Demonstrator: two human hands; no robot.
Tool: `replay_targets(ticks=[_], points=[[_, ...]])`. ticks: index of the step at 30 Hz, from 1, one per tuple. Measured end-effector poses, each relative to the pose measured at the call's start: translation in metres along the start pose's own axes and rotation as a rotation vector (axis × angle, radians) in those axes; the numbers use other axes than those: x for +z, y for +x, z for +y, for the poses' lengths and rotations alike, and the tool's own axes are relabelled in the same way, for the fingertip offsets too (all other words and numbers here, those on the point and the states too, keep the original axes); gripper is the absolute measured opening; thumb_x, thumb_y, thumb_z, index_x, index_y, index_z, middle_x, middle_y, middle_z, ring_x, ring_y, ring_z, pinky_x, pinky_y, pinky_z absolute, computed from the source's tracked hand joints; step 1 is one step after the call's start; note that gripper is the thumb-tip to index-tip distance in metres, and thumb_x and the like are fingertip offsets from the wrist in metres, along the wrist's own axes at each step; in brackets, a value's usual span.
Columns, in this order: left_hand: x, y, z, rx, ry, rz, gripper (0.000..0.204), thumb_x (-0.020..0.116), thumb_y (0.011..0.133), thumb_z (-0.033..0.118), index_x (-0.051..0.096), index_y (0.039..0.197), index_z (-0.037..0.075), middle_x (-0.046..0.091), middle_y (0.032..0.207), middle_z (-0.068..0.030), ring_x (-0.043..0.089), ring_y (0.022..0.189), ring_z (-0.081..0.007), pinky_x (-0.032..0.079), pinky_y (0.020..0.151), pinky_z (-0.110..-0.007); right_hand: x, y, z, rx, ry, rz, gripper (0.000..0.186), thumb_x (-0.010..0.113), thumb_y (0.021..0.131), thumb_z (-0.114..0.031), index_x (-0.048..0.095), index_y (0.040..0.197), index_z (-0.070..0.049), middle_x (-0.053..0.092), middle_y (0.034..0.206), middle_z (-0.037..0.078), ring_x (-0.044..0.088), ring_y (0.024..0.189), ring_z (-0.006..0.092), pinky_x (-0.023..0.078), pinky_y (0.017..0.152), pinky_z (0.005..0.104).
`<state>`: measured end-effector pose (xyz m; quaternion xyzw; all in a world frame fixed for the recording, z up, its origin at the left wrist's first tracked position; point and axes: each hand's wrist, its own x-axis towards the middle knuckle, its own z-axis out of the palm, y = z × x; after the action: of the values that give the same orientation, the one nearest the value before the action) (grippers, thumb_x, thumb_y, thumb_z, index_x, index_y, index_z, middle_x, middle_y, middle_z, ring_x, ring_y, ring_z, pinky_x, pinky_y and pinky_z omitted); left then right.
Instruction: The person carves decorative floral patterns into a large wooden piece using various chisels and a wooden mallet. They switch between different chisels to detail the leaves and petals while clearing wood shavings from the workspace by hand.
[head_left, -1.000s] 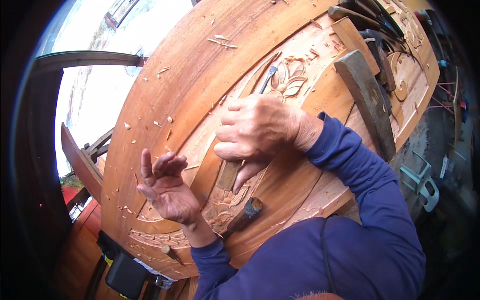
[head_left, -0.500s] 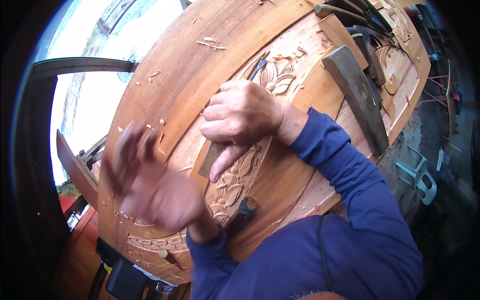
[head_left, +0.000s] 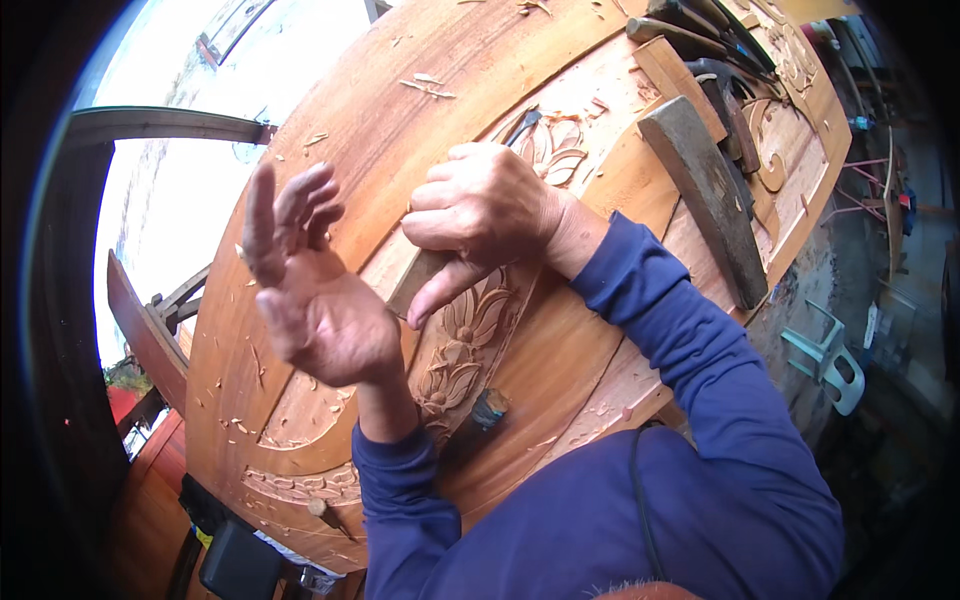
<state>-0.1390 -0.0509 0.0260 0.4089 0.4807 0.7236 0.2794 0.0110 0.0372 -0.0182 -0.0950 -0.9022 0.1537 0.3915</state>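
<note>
My right hand is closed round a carving chisel, knuckles up, over a carved strip of the wooden panel. The chisel's dark metal blade shows beyond the fist, beside a carved flower. A squared piece of wood sticks out by the thumb; whether it is the chisel's handle end I cannot tell. Raised to the left, my left hand is open, fingers apart and palm turned toward the right hand, with nothing in it. Below the right hand run more carved leaves.
A heavy grey wooden bar lies on the panel at right, near several tool handles. A short tool with a blue band and a small wooden-handled tool lie nearer. Shavings are scattered about. A pale green plastic stool stands at right.
My left hand, blurred before, has risen and turned, its fingers now pointing up. The right hand keeps its grip with only a slight shift. The view has moved a little.
</note>
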Motion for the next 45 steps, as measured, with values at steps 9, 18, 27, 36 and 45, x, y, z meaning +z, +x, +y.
replay_targets(ticks=[9, 18, 27, 36, 45], points=[[0.008, -0.021, -0.005, -0.024, -0.088, -0.095, 0.085, 0.031, 0.105, 0.063, 0.040, 0.153, -0.005, 0.061, 0.133, -0.0270, 0.062, 0.120, -0.0333, 0.048, 0.100, -0.043, -0.032, 0.002, -0.006, -0.073, -0.146, 0.172, 0.073, 0.059, 0.073, -0.088, 0.049, 0.064, -0.016, 0.042, 0.063, -0.002, 0.051, 0.056, 0.0142, 0.038, 0.053, 0.0303], [-0.020, -0.052, 0.002, -0.302, -0.247, 0.031, 0.084, 0.030, 0.105, 0.063, 0.047, 0.147, -0.008, 0.065, 0.127, -0.0287, 0.066, 0.116, -0.0370, 0.051, 0.102, -0.046, -0.005, -0.009, -0.016, -0.094, 0.108, 0.009, 0.072, 0.063, 0.072, -0.085, 0.047, 0.063, -0.015, 0.047, 0.065, 0.000, 0.054, 0.059, 0.0185, 0.044, 0.056, 0.0324], [-0.020, -0.060, 0.027, -0.029, -0.180, -0.023, 0.072, 0.034, 0.108, 0.053, 0.044, 0.150, -0.005, 0.062, 0.131, -0.0298, 0.064, 0.120, -0.0387, 0.048, 0.109, -0.049, -0.021, -0.006, -0.005, -0.060, 0.148, -0.039, 0.072, 0.071, 0.066, -0.081, 0.046, 0.062, -0.014, 0.044, 0.066, 0.001, 0.053, 0.058, 0.0202, 0.042, 0.053, 0.0330], [0.005, -0.032, 0.004, 0.055, 0.059, -0.001, 0.075, 0.038, 0.104, 0.057, 0.046, 0.149, -0.003, 0.059, 0.137, -0.0247, 0.060, 0.126, -0.0322, 0.048, 0.103, -0.042, -0.010, -0.005, 0.001, -0.063, 0.043, 0.013, 0.071, 0.069, 0.070, -0.081, 0.046, 0.062, -0.014, 0.045, 0.064, 0.001, 0.053, 0.056, 0.0193, 0.041, 0.051, 0.0320], [0.013, -0.020, -0.003, 0.024, 0.033, -0.095, 0.074, 0.039, 0.103, 0.052, 0.043, 0.149, -0.005, 0.060, 0.132, -0.0272, 0.060, 0.120, -0.0307, 0.043, 0.104, -0.041, -0.022, -0.001, 0.000, -0.040, 0.055, -0.067, 0.069, 0.070, 0.073, -0.079, 0.049, 0.063, -0.014, 0.049, 0.064, 0.001, 0.057, 0.057, 0.0210, 0.045, 0.054, 0.0343]])
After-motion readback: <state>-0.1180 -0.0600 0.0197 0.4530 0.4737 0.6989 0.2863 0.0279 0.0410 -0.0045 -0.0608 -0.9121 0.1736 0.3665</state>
